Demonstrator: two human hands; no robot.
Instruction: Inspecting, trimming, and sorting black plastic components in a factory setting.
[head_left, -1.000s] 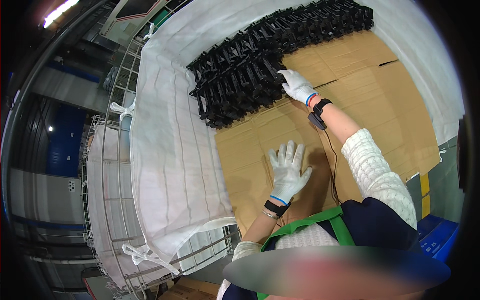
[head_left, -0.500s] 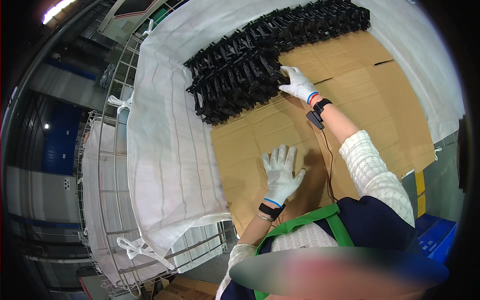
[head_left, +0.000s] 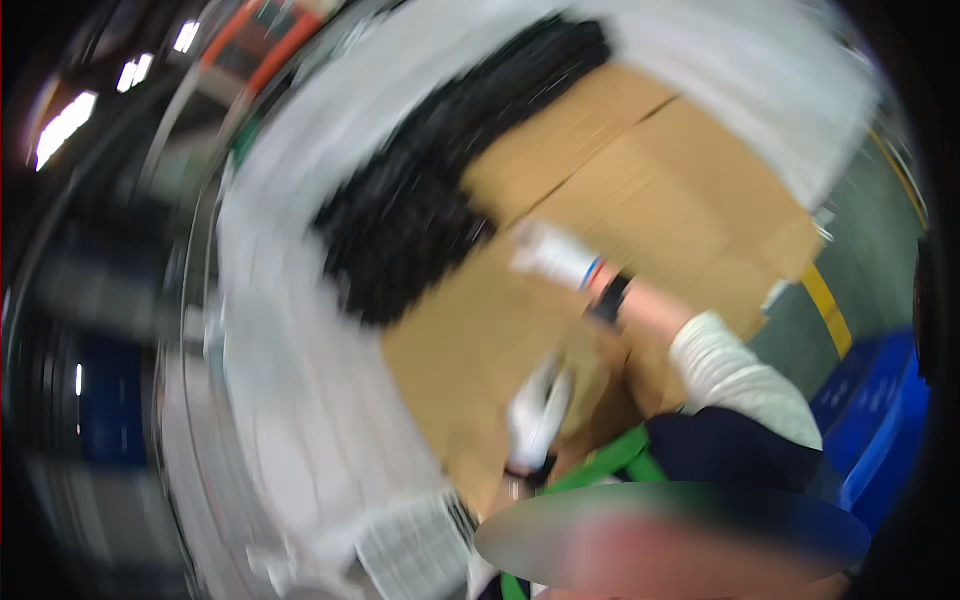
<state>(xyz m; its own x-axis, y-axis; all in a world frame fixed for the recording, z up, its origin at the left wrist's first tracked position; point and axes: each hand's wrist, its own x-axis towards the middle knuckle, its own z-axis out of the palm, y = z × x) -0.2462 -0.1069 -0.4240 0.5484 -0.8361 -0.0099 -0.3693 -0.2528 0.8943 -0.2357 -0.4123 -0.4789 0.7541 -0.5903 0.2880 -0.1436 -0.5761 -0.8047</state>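
Note:
Black plastic parts [head_left: 400,235] stand packed in rows on the cardboard sheet [head_left: 680,190]; motion blur hides their single shapes. My right hand [head_left: 552,252], in a white glove, is over the cardboard just right of the near end of the rows, apart from them. Its fingers are smeared, and nothing shows in it. Lower down, my left hand [head_left: 535,418], also gloved, is over the cardboard close to my body. Its thumb stands off from the fingers and no object shows between them.
A white fabric liner [head_left: 290,330] rises around the cardboard at the left and far sides. Off to the right are a blue bin [head_left: 880,420] and a yellow floor line [head_left: 828,310]. A white wire-like grid [head_left: 415,550] shows at the lower left.
My right hand has drawn back from the end of the black rows toward me. My left hand has moved nearer my body, its fingers less spread. The view has turned to the right.

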